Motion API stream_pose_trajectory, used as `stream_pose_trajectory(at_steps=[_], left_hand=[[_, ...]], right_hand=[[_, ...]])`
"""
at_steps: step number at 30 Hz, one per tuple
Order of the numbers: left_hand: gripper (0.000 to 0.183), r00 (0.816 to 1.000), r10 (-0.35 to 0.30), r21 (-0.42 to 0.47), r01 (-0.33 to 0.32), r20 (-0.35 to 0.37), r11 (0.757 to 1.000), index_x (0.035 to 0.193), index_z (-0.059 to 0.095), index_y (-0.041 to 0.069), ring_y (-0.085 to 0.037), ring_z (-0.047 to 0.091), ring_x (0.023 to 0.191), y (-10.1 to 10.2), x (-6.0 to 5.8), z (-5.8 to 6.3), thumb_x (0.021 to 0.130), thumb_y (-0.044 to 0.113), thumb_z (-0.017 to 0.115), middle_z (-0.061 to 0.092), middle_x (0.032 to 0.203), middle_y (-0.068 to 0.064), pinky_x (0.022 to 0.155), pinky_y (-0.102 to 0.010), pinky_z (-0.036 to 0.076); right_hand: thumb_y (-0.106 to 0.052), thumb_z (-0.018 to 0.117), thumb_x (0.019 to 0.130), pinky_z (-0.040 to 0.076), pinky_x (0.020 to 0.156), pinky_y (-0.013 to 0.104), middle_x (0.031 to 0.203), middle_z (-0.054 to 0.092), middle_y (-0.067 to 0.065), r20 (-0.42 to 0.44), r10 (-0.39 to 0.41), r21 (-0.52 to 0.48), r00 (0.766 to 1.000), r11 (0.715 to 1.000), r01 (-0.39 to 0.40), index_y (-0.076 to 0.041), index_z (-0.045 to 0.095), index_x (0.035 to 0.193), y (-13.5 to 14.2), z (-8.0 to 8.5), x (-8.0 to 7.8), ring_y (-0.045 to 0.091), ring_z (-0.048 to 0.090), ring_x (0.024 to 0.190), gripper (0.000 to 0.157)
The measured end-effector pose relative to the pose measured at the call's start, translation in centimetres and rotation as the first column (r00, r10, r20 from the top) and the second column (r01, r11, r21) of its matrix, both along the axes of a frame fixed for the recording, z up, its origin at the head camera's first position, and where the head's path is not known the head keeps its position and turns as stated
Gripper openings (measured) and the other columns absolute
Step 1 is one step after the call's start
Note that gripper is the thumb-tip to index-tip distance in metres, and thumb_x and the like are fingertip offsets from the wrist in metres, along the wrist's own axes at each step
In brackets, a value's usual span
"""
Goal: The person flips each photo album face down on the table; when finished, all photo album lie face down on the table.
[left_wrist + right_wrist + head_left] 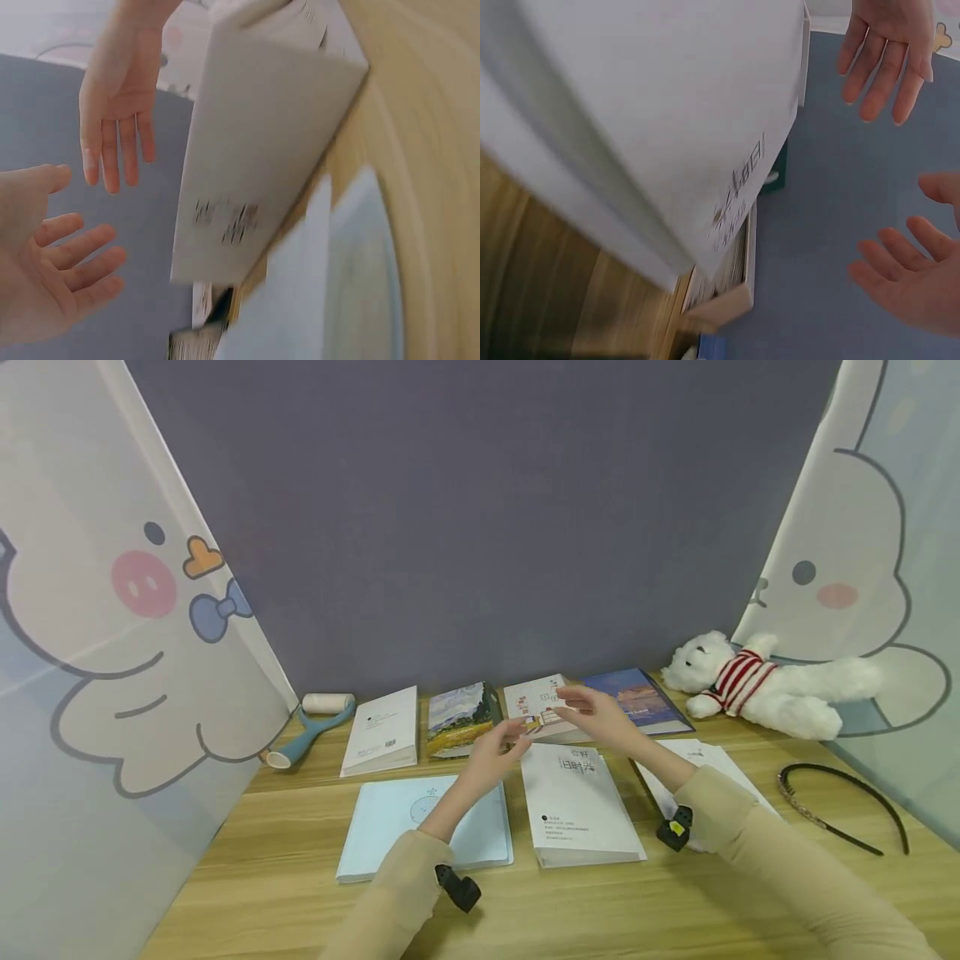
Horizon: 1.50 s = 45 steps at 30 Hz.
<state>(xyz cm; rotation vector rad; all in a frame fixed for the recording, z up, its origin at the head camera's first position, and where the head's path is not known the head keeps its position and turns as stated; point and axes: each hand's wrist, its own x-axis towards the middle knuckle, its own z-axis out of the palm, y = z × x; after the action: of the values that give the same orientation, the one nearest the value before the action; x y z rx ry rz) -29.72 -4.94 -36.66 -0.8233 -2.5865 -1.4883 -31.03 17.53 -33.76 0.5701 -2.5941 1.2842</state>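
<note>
My left hand (491, 760) hovers above the gap between a pale blue book (375, 827) and a white book (581, 810) with dark lettering. To its right, my right hand (600, 718) is raised over the far end of that white book, in front of a book with red-and-white cover art (521, 697). The palms roughly face each other, apart, and neither hand holds anything. In the left wrist view the left hand (52, 277) has spread fingers. Similarly, fingers of the right hand (915, 270) are extended in the right wrist view.
A white book (382, 731), a book with a painted landscape (461, 718) and a blue-purple book (637, 697) line the back. Another white book (716, 760) lies partly under the right forearm. Around them are a lint roller (315, 722), a white plush bear (783, 689) and a headband (847, 777).
</note>
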Motion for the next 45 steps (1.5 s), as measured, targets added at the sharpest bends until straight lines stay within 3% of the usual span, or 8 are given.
stream_pose_trajectory(at_steps=[5,13,21,24,34,39,41,45], left_hand=[[0.044,0.999,-0.021,-0.045,0.019,-0.037,0.999,0.134,0.05,0.012,-0.024,0.056,0.117,3.1,0.5,-0.1,0.096,0.034,0.052,0.059,0.128,-0.009,0.099,-0.04,0.046],[0.047,0.998,-0.056,-0.102,0.053,-0.033,0.993,0.135,0.05,0.014,-0.02,0.058,0.117,7.8,1.7,0.3,0.096,0.041,0.05,0.061,0.126,-0.006,0.097,-0.031,0.047],[0.05,0.991,-0.124,-0.107,0.13,0.059,0.986,0.135,0.05,0.017,-0.01,0.058,0.112,12.5,3.1,-1.0,0.095,0.046,0.05,0.061,0.126,0.001,0.09,-0.024,0.049],[0.048,0.988,-0.132,-0.141,0.142,0.082,0.98,0.135,0.051,0.017,-0.007,0.059,0.11,13.6,3.6,-1.6,0.095,0.045,0.05,0.063,0.122,0.003,0.087,-0.023,0.05],[0.04,0.992,-0.093,-0.332,0.116,0.085,0.936,0.129,0.057,0.022,-0.004,0.062,0.1,14.7,4.0,-2.9,0.096,0.042,0.05,0.067,0.11,0.009,0.079,-0.021,0.051],[0.041,0.987,-0.121,-0.348,0.151,0.105,0.925,0.131,0.056,0.02,-0.004,0.062,0.098,14.7,4.0,-3.2,0.096,0.041,0.049,0.067,0.111,0.008,0.076,-0.019,0.05],[0.042,0.983,-0.142,-0.35,0.175,0.119,0.92,0.132,0.055,0.02,-0.004,0.062,0.099,14.7,4.0,-3.3,0.096,0.041,0.049,0.066,0.113,0.008,0.076,-0.018,0.05],[0.042,0.976,-0.18,-0.358,0.213,0.124,0.909,0.133,0.055,0.019,-0.006,0.061,0.105,14.6,3.9,-3.5,0.097,0.04,0.047,0.065,0.118,0.006,0.081,-0.018,0.05]], right_hand=[[-0.023,0.058,0.095,0.043,0.097,0.055,0.133,0.05,0.026,-0.01,0.008,0.036,1.0,0.999,-0.008,0.004,0.046,0.133,3.5,-0.1,1.2,0.043,0.049,0.121,0.049],[-0.028,0.055,0.096,0.047,0.092,0.055,0.139,0.044,0.024,-0.006,-0.057,0.093,0.998,0.994,0.057,0.0,0.046,0.136,8.2,-0.5,3.5,0.044,0.046,0.124,0.05],[-0.026,0.054,0.096,0.042,0.09,0.064,0.134,0.046,0.03,0.013,-0.118,0.185,0.993,0.976,0.114,0.004,0.045,0.135,11.6,-1.2,6.4,0.05,0.047,0.117,0.05],[-0.026,0.056,0.096,0.04,0.092,0.065,0.134,0.045,0.031,0.029,-0.105,0.21,0.994,0.973,0.097,0.004,0.044,0.135,12.4,-1.6,7.4,0.051,0.046,0.118,0.051],[-0.022,0.059,0.094,0.052,0.085,0.046,0.13,0.05,0.03,0.071,-0.031,0.272,0.997,0.962,0.011,0.006,0.049,0.131,14.2,-4.1,9.6,0.048,0.051,0.114,0.048],[-0.024,0.062,0.091,0.053,0.08,0.029,0.127,0.054,0.026,0.072,-0.053,0.334,0.996,0.942,0.026,0.003,0.053,0.129,14.8,-5.0,10.2,0.037,0.056,0.112,0.047],[-0.026,0.064,0.09,0.053,0.078,0.029,0.128,0.054,0.026,0.087,-0.065,0.356,0.994,0.934,0.03,0.002,0.054,0.128,14.8,-5.1,10.6,0.037,0.056,0.111,0.048],[-0.03,0.067,0.087,0.051,0.08,0.049,0.132,0.045,0.033,0.125,-0.065,0.39,0.99,0.921,0.011,0.006,0.054,0.127,14.7,-5.2,11.4,0.05,0.049,0.113,0.055]])
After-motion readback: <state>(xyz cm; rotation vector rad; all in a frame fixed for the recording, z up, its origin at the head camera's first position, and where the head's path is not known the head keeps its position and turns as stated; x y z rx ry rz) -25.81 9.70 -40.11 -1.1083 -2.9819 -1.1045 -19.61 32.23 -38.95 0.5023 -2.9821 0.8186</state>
